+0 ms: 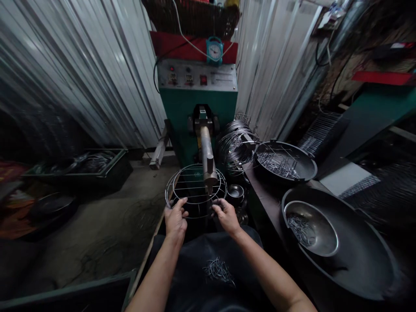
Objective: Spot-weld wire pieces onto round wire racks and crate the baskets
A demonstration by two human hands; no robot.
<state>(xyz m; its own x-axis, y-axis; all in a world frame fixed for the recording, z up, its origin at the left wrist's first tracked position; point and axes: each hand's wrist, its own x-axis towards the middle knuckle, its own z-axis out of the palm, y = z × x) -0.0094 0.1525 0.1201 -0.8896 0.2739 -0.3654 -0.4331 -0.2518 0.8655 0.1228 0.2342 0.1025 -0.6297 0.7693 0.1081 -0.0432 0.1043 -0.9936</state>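
Note:
A round wire rack [182, 200] with two rings and several cross wires sits beneath the metal arm [206, 152] of a green machine [172, 104]. Its near left edge is gripped by my left hand [176, 217], thumb on top. My right hand [226, 216] is closed in a pinch at the near right edge of the same rack, close to the tip of the machine's arm. Whether a small wire piece is also between the right fingers is too small to tell. On the dark apron over my lap lies a pile of short bent wires [218, 271].
To the right, a wok [308, 167] holds wire pieces, and a larger wok [364, 260] holds a metal bowl [334, 242] with more. Wire hoops [232, 141] hang beside the machine. A green bin [112, 169] stands at left. A teal clock [214, 50] tops the control panel.

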